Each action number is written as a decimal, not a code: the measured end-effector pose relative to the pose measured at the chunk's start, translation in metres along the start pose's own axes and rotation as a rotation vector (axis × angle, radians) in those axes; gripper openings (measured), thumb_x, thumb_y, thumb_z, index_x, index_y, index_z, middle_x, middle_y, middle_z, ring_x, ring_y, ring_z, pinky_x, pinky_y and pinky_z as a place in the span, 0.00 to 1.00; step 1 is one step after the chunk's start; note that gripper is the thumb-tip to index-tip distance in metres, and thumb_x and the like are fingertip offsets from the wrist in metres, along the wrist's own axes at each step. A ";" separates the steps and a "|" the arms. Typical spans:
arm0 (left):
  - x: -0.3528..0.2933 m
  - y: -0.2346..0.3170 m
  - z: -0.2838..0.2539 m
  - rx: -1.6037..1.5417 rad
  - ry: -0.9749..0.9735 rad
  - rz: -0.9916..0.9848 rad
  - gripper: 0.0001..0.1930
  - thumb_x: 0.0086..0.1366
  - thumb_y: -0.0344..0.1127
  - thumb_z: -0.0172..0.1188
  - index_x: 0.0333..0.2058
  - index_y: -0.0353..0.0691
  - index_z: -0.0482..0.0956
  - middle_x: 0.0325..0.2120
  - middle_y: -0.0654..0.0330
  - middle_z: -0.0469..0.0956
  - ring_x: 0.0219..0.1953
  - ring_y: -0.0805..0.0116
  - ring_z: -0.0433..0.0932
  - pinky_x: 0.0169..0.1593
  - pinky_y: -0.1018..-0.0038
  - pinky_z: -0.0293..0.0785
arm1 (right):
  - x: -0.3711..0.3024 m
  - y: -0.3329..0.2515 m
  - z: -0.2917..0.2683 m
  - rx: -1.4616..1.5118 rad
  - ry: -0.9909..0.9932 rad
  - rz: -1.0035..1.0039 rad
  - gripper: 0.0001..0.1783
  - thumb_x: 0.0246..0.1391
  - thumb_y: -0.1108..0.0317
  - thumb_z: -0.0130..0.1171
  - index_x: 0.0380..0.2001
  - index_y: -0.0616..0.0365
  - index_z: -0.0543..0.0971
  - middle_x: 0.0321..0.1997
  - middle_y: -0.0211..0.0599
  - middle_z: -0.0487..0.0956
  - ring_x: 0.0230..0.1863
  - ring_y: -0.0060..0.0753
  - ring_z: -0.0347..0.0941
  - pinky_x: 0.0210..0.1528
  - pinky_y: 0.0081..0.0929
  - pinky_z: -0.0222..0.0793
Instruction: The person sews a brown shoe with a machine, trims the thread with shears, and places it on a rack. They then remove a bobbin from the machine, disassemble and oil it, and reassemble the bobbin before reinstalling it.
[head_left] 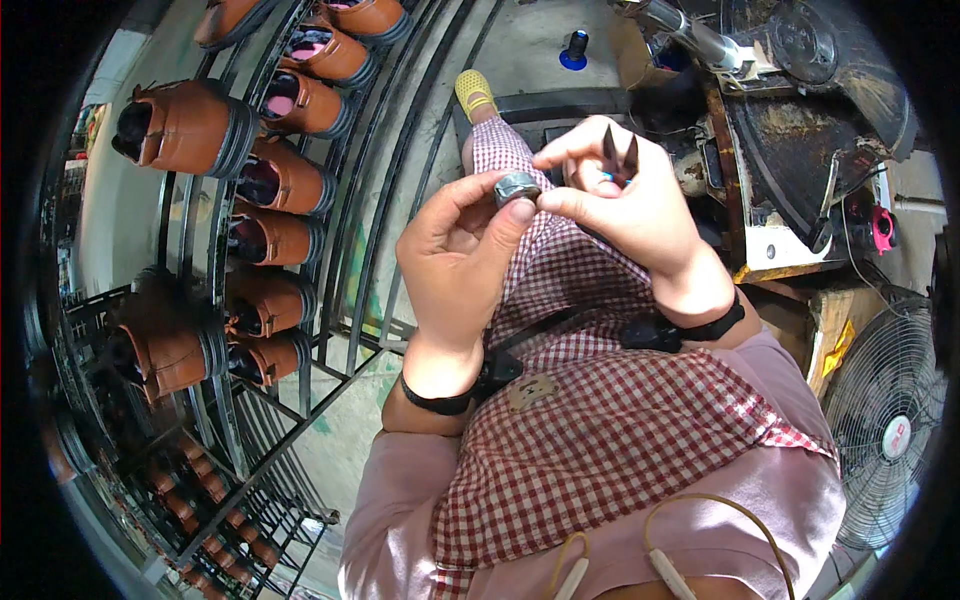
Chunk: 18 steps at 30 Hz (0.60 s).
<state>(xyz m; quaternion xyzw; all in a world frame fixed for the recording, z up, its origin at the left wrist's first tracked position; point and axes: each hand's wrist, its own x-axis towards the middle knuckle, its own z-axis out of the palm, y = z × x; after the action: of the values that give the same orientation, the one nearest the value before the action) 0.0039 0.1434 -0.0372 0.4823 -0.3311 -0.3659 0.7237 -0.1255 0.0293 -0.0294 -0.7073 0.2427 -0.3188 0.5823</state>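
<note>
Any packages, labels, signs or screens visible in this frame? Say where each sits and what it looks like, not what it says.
Fan badge: centre of the fan grille, lower right; small, round, white with red.
Apron patch: on the checked apron, below the left hand; small, tan, roughly rectangular.
No packages, signs or screens can be made out.

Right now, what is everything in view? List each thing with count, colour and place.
small roll: one, grey, pinched between both hands at centre
pliers: one, dark, in the right hand
boots: many, brown, on the rack at left
rack: one, black metal, left
machine: one, dark and worn, upper right
fan: one, grey, lower right
apron: one, red-and-white checked, over the lap
left hand: one, black wristband, fingertips on the roll
right hand: one, black wristband, holding pliers and touching the roll
</note>
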 end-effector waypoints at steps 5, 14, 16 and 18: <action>0.000 0.001 -0.002 0.086 -0.038 0.035 0.12 0.58 0.20 0.61 0.41 0.27 0.75 0.37 0.56 0.76 0.39 0.73 0.77 0.44 0.79 0.74 | 0.002 -0.004 -0.014 0.079 0.011 -0.059 0.04 0.48 0.72 0.65 0.26 0.61 0.81 0.19 0.21 0.73 0.20 0.09 0.60 0.22 0.13 0.54; 0.004 0.007 0.007 0.535 -0.154 0.147 0.11 0.48 0.24 0.65 0.33 0.29 0.78 0.38 0.54 0.75 0.42 0.63 0.76 0.44 0.72 0.72 | 0.018 -0.041 0.001 -0.075 -0.260 -0.455 0.07 0.40 0.74 0.68 0.24 0.60 0.79 0.23 0.33 0.73 0.24 0.28 0.70 0.28 0.24 0.65; 0.005 0.011 0.019 0.143 0.086 -0.043 0.09 0.52 0.20 0.65 0.34 0.31 0.79 0.47 0.54 0.72 0.43 0.71 0.76 0.46 0.77 0.75 | 0.015 -0.043 -0.003 -0.086 -0.252 -0.483 0.08 0.38 0.73 0.69 0.24 0.58 0.80 0.25 0.31 0.73 0.26 0.27 0.69 0.29 0.23 0.64; 0.007 0.003 0.003 0.341 0.063 0.089 0.09 0.54 0.18 0.63 0.35 0.31 0.80 0.48 0.52 0.73 0.43 0.70 0.77 0.45 0.78 0.76 | 0.011 -0.038 -0.007 -0.064 -0.134 -0.489 0.08 0.37 0.72 0.70 0.24 0.56 0.81 0.27 0.31 0.74 0.29 0.26 0.69 0.30 0.21 0.64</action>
<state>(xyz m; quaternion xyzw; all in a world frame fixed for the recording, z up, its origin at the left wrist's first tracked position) 0.0057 0.1367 -0.0324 0.5941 -0.3864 -0.2567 0.6571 -0.1244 0.0242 0.0103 -0.7827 0.0352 -0.3946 0.4799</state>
